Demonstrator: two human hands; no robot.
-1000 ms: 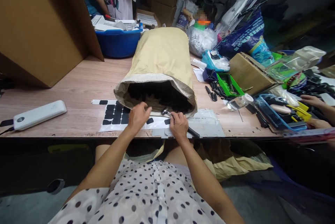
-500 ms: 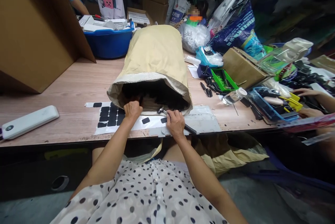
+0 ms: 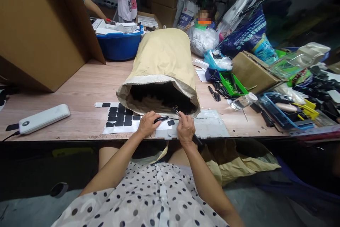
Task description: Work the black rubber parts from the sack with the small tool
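Note:
My left hand (image 3: pixel 147 123) is closed on a slim black part (image 3: pixel 162 118) just in front of a sack's mouth. In my right hand (image 3: pixel 185 128) is a small hammer (image 3: pixel 176 109), its metal head up by the sack's lip and its black handle trailing toward the table edge. The beige sack (image 3: pixel 164 51) lies on its side, mouth facing me, with a dark mass of black pieces (image 3: pixel 170 92) inside. Beneath my hands, a white sheet (image 3: pixel 106 130) carries several black rounded stickers (image 3: pixel 120 119). Beside it lies a grey flat board (image 3: pixel 209 128).
To the left are a white elongated device (image 3: pixel 45 118) with a cable and a large cardboard box (image 3: pixel 39 25). A blue basin (image 3: pixel 119 46) stands behind. On the right sit a green tray (image 3: pixel 232 84), a clear bottle (image 3: pixel 243 101) and a blue tray (image 3: pixel 287 124). People are across the table.
My left hand has come out of the sack's mouth with a black part. My right hand keeps the hammer, its head turned more upward. The view has shifted left.

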